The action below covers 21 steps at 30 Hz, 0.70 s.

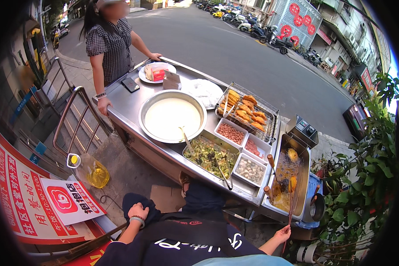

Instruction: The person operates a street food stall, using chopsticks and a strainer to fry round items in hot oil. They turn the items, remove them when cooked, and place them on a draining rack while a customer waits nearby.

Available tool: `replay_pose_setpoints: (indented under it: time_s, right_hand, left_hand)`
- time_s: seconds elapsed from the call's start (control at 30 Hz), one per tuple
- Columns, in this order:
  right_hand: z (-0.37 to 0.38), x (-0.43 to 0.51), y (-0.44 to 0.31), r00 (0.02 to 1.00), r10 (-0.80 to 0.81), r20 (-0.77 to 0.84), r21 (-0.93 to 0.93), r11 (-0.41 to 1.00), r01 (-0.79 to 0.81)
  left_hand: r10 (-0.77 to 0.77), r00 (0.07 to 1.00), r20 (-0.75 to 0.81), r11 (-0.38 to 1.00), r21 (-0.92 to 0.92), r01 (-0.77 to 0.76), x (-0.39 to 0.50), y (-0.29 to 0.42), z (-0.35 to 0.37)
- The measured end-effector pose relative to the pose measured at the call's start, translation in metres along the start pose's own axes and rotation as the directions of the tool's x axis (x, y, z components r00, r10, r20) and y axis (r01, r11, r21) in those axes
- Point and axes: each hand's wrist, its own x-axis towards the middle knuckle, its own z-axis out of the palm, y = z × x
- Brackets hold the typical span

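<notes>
My right hand (pixel 282 233) grips long cooking chopsticks (pixel 291 209) that reach over the near edge of a deep fryer (pixel 303 199). Their tips are at a golden fritter (pixel 293 184) in bubbling oil, beside wooden-handled ladles (pixel 271 161). A second fritter (pixel 292 154) floats farther back. My left hand (pixel 138 211) rests on my knee, fingers curled, holding nothing. Left of the fryer are trays of shelled oysters (pixel 250 169), minced meat (pixel 253 147), peanuts (pixel 231 133) and chopped greens (pixel 212 151) with tongs (pixel 224 174).
A large batter basin (pixel 201 129) with a ladle (pixel 187 141) occupies the steel cart (pixel 119 103). Fried pieces fill a wire basket (pixel 244 108). A person (pixel 109 50) stands at the cart's far left end. An oil jug (pixel 94 171) stands on the ground; leafy plants (pixel 355 186) border the right.
</notes>
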Motion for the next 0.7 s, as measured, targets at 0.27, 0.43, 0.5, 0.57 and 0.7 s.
replay_pose_setpoints:
  time_s: [0.27, 0.43, 0.5, 0.57, 0.7]
  right_hand:
    - [0.0050, -0.0077, 0.0039, 1.000, 0.014, 0.014, 0.006, 1.000, -0.014]
    - [0.0075, -0.0077, 0.0077, 0.999, 0.027, 0.025, 0.027, 0.999, -0.027]
    - [0.0075, -0.0068, 0.0084, 0.999, 0.028, 0.041, 0.021, 0.999, -0.029]
    - [0.0073, -0.0063, 0.0085, 1.000, 0.008, 0.018, -0.016, 1.000, -0.008]
    - [0.0081, -0.0069, 0.0081, 0.999, 0.037, 0.028, 0.029, 0.999, -0.037]
  left_hand:
    - [-0.012, 1.000, 0.022, 1.000, 0.002, 0.012, -0.0006, 0.0014, -0.0038]
    - [0.018, 0.999, -0.040, 0.999, -0.033, -0.020, 0.0000, -0.0020, 0.0001]
    - [0.016, 0.999, -0.038, 0.999, -0.030, -0.017, 0.0000, -0.0021, 0.0008]
    - [0.013, 0.999, -0.035, 1.000, -0.023, -0.014, 0.0000, -0.0014, 0.0003]
    - [-0.015, 1.000, 0.003, 1.000, 0.003, 0.015, -0.0002, 0.0005, -0.0022]
